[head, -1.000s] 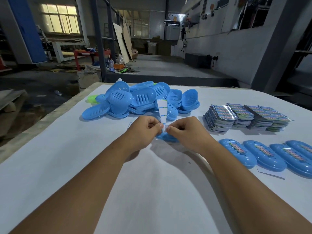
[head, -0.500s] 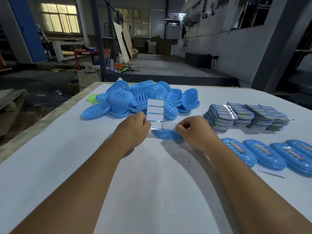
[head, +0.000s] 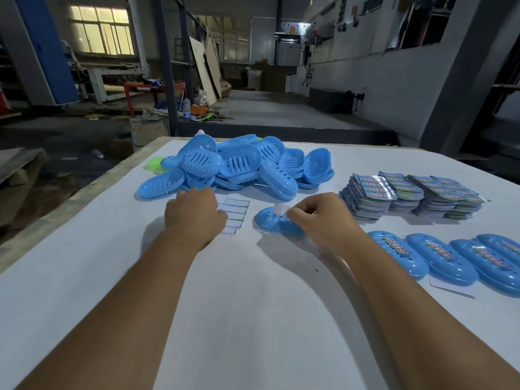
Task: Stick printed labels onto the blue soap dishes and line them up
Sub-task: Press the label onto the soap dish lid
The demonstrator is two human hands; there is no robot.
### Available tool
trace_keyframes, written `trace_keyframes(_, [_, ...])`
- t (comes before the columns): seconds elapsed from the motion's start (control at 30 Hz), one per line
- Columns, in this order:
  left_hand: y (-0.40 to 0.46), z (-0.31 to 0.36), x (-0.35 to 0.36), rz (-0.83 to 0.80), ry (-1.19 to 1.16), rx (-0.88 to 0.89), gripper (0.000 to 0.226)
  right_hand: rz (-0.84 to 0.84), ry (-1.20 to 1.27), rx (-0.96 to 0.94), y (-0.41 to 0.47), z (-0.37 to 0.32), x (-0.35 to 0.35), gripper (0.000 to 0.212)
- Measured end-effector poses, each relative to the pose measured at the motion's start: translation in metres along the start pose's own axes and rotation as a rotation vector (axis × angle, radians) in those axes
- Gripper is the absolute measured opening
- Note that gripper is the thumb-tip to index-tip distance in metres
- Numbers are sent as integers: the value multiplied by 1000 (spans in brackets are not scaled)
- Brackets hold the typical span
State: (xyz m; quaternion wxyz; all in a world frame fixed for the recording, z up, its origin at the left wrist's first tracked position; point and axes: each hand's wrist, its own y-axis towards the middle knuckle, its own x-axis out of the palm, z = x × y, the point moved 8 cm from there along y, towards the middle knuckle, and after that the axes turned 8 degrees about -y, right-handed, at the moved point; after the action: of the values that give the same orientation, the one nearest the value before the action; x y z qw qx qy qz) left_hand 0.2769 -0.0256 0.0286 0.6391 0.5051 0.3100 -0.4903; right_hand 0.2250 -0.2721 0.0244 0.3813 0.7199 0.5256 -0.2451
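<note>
A blue soap dish lies upside down on the white table, a little right of centre and just in front of the person. The right hand hovers over its right end, thumb and forefinger pinching a small label that shows its pale side and hangs above the dish's slotted top; whether it touches the plastic cannot be told.

Just to the left, apart from the dish, a backing sheet lies flat on the table, its emptied label outlines edged in blue and green. The left hand rests on the sheet's left edge with its fingers curled down; whether they grip the sheet or only press it cannot be told.

Behind both hands sits a loose pile of blue soap dishes, some tilted on edge, some face down, with a green dish peeking out at its left side.

To the right, stacks of printed label sheets stand side by side. Nearer the table's right edge, a row of labelled dishes lies in line, each touching the next, each with a colourful strip along its top. A slip of white paper pokes out from under them.
</note>
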Motion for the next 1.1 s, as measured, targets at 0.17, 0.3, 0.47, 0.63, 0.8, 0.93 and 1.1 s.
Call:
trace_keyframes(0.17, [-16, 41, 4, -93, -914, 58, 13, 46, 95, -30, -1, -6, -3, 21])
trace_keyframes(0.3, [-33, 72, 16, -268, -1134, 94, 15, 73, 133, -53, -1, -7, -4, 28])
trace_keyframes(0.47, [-38, 77, 22, -316, -1232, 75, 13, 65, 188, -80, -2, -10, -4, 24])
trace_keyframes(0.63, [-34, 72, 22, -294, -1205, 60, 11, 14, 160, -205, -6, -21, -5, 24])
trace_keyframes(0.8, [-28, 66, 19, -257, -1193, 81, 15, -55, 100, -306, -8, -27, -1, 14])
trace_keyframes(0.93, [-27, 67, 22, -272, -1207, 87, 13, 7, 99, -213, -3, -19, -4, 13])
trace_keyframes(1.1, [-25, 67, 28, -260, -1212, 60, 12, 72, 142, -33, 3, 0, -10, 16])
